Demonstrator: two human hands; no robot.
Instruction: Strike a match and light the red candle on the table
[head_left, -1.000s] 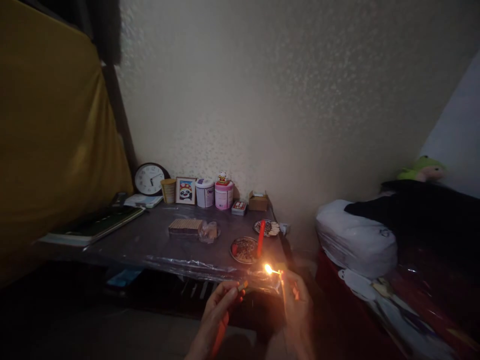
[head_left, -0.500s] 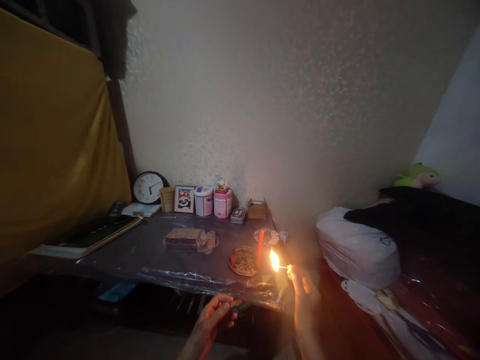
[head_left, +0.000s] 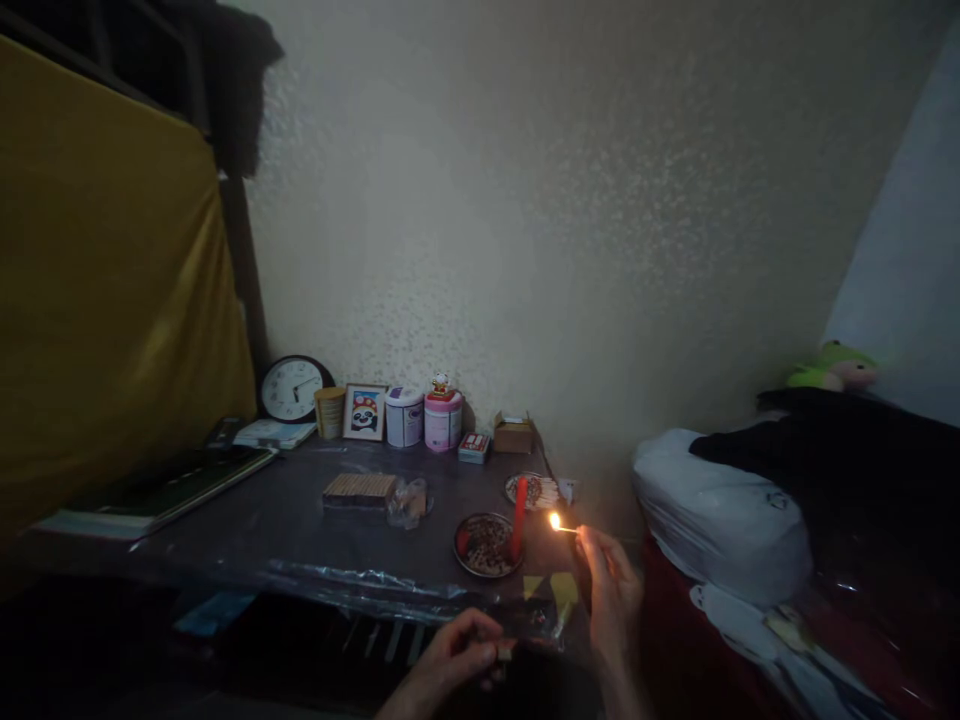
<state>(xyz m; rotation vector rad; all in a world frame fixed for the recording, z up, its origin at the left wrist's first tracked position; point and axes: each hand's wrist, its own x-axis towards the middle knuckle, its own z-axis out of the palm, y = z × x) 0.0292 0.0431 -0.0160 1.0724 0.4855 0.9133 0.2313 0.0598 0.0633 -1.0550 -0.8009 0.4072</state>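
Note:
My right hand [head_left: 611, 590] pinches a burning match [head_left: 568, 530] by its end, the small flame pointing left. Left of the flame, an upright red candle [head_left: 519, 515] stands at the right side of a round metal plate [head_left: 486, 574]. Its wick shows no flame. Many small dark and pale bits cover the plate, along with a red piece at its left. At the table's front edge my left hand [head_left: 461, 655] is closed on a small object that looks like a matchbox [head_left: 505, 653], mostly in shadow.
Behind the candle lies a smaller dish [head_left: 516, 489] beside several matches [head_left: 549, 493]. A block of stacked small boxes [head_left: 360, 489] and a crumpled clear bag [head_left: 407, 503] sit mid-table. A clock [head_left: 294, 390], picture frame [head_left: 365, 412], tins [head_left: 405, 418] and open carton [head_left: 513, 435] line the wall.
The match flame has shrunk and the scene is darker. My left hand has moved right and slightly down. The right hand stays at nearly the same place, while the view has tilted slightly upward.

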